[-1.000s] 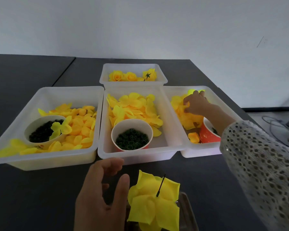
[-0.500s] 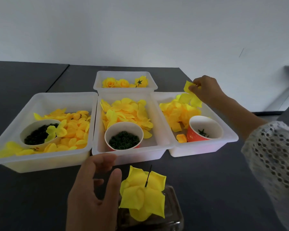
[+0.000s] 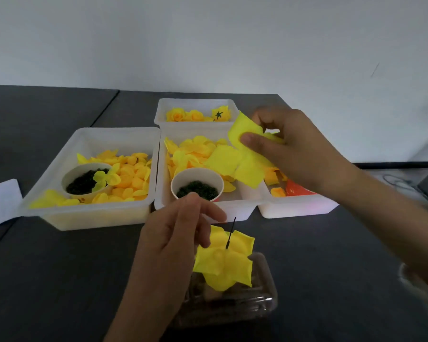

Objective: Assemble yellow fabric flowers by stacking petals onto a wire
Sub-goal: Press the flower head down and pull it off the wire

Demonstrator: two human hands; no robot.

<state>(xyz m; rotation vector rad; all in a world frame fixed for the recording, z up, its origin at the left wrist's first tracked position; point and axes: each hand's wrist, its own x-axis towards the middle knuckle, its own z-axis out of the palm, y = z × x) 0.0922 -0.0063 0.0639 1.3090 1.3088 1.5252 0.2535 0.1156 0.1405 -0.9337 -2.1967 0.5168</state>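
A thin black wire [image 3: 230,232] stands upright through a stack of yellow fabric petals [image 3: 224,261] near the table's front, above a clear plastic box [image 3: 262,299]. My left hand [image 3: 173,245] hovers just left of the stack with relaxed, slightly curled fingers; one fingertip is at the petals' edge. Over the middle and right trays my right hand [image 3: 297,149] pinches a large yellow petal piece [image 3: 240,156] between thumb and fingers, lifted above the trays.
Three white trays hold loose yellow petals: left tray [image 3: 67,213], middle tray [image 3: 235,213], right tray [image 3: 302,211]. Paper cups of dark green pieces [image 3: 197,190] sit inside. A small rear tray [image 3: 195,103] holds finished flowers. White paper [image 3: 0,201] lies at left.
My right hand lifted a large petal piece out of the right tray and carried it left and toward me. My left hand stayed beside the stack on the wire.
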